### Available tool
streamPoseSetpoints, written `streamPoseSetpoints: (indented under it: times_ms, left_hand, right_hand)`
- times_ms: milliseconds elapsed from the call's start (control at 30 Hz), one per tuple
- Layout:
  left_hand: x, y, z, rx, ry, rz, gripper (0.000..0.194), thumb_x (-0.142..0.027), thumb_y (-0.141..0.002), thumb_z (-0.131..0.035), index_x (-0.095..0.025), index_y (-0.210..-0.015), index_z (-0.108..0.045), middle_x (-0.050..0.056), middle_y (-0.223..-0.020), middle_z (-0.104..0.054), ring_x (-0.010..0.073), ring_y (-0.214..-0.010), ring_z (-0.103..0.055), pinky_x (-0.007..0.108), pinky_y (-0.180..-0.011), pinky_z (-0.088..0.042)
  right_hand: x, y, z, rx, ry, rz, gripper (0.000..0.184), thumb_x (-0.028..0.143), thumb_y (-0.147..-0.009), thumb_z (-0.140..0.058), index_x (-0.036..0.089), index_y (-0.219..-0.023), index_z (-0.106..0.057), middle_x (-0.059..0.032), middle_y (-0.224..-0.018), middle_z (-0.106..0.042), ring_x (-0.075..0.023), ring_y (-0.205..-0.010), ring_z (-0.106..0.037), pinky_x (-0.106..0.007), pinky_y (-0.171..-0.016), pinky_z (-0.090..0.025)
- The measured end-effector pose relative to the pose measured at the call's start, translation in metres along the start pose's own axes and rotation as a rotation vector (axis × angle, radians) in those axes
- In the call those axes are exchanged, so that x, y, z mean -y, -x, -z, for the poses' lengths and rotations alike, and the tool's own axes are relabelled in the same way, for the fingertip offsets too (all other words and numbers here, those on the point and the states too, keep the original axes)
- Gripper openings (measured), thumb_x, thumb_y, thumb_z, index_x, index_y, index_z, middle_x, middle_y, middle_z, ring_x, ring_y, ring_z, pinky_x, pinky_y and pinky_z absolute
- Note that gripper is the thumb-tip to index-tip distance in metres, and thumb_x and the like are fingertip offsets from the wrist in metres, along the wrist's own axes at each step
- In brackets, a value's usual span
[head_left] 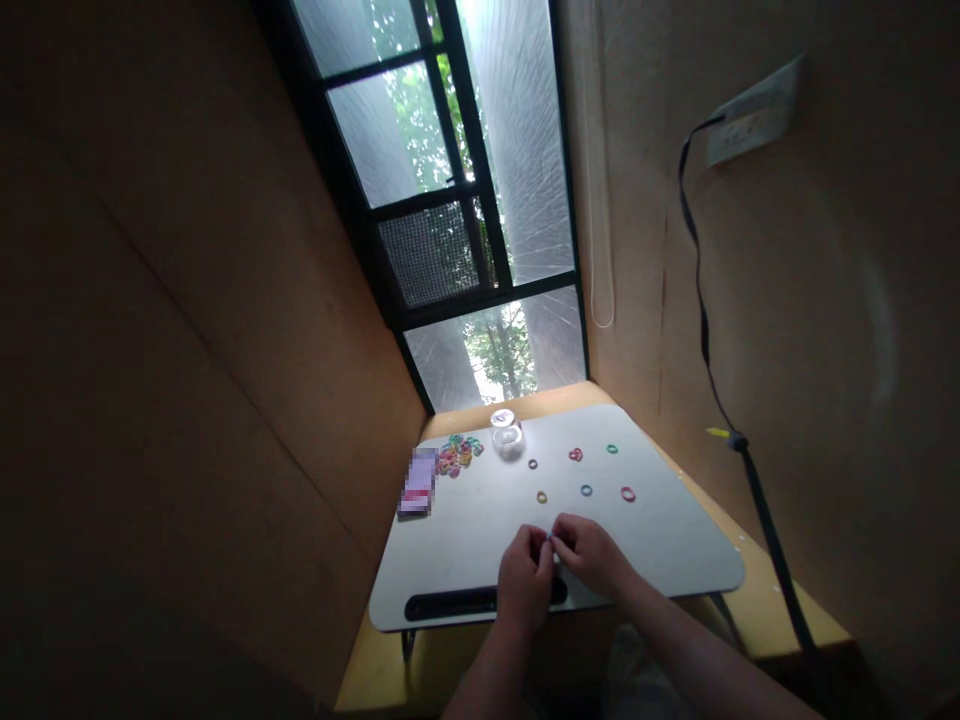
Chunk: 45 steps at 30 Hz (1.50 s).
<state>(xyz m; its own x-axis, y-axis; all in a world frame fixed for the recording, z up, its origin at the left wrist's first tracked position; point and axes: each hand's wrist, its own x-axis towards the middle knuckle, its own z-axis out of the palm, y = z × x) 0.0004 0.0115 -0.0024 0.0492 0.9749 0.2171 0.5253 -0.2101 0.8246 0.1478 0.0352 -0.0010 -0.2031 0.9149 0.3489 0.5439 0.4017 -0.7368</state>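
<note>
My left hand point(526, 575) and my right hand point(589, 555) meet over the front of the white lap table point(450, 545), fingertips pinched together. A tiny pale bluish bit shows between them, too small to name. Beyond my hands lie small coloured rings that look like hair ties: a yellow ring point(541, 497), a blue ring point(586, 491), a pink ring point(628, 494), a dark ring point(533, 464), a green ring point(612, 449) and a red cluster of rings point(575, 454). A mixed pile of rings point(457, 455) sits at the far left.
A clear round container point(508, 440) stands at the table's back, a white lid-like disc point(502, 417) behind it. At the left edge lies a phone-like slab point(418, 483), its face blurred. A black slot point(450, 604) runs along the front. A dark cord point(765, 520) hangs at right.
</note>
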Motion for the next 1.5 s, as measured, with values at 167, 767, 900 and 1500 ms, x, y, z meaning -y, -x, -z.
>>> streamPoseSetpoints:
  times_ms: [167,767,900,1500]
  left_hand:
    - [-0.001,0.001,0.0,-0.006,0.004,-0.003,0.014,-0.031,-0.09,-0.047,-0.02,-0.088,-0.056,-0.001,-0.074,-0.061,0.0135,-0.068,-0.055,0.024,-0.064,-0.038]
    - [-0.006,0.004,0.001,-0.028,-0.034,0.007,0.011,-0.025,-0.089,-0.047,-0.02,-0.084,-0.055,-0.001,-0.074,-0.061,0.014,-0.069,-0.055,0.025,-0.065,-0.036]
    - [-0.008,0.005,0.002,-0.022,-0.042,0.004,0.011,-0.025,-0.089,-0.047,-0.02,-0.086,-0.056,-0.001,-0.075,-0.062,0.0141,-0.069,-0.055,0.026,-0.065,-0.036]
    - [-0.01,0.007,0.007,0.014,-0.051,-0.022,0.009,-0.022,-0.086,-0.048,-0.021,-0.088,-0.057,0.0,-0.077,-0.062,0.0149,-0.072,-0.056,0.026,-0.067,-0.037]
  right_hand:
    - [0.001,0.001,0.0,-0.011,0.015,-0.001,0.014,0.024,-0.08,-0.052,0.019,-0.066,-0.052,0.0014,-0.062,-0.056,-0.0125,-0.06,-0.049,-0.023,-0.057,-0.033]
    - [-0.005,0.002,-0.005,-0.018,0.133,0.013,0.017,0.025,-0.078,-0.05,0.02,-0.062,-0.045,0.0019,-0.059,-0.051,-0.0123,-0.057,-0.045,-0.024,-0.055,-0.029]
    - [-0.005,0.002,-0.005,-0.02,0.139,0.02,0.019,0.024,-0.078,-0.049,0.02,-0.06,-0.042,0.0022,-0.058,-0.048,-0.0117,-0.056,-0.043,-0.024,-0.054,-0.028]
    - [-0.008,0.002,-0.006,-0.002,0.124,0.056,0.018,0.022,-0.079,-0.048,0.021,-0.062,-0.042,0.0024,-0.059,-0.049,-0.0122,-0.056,-0.044,-0.024,-0.054,-0.029]
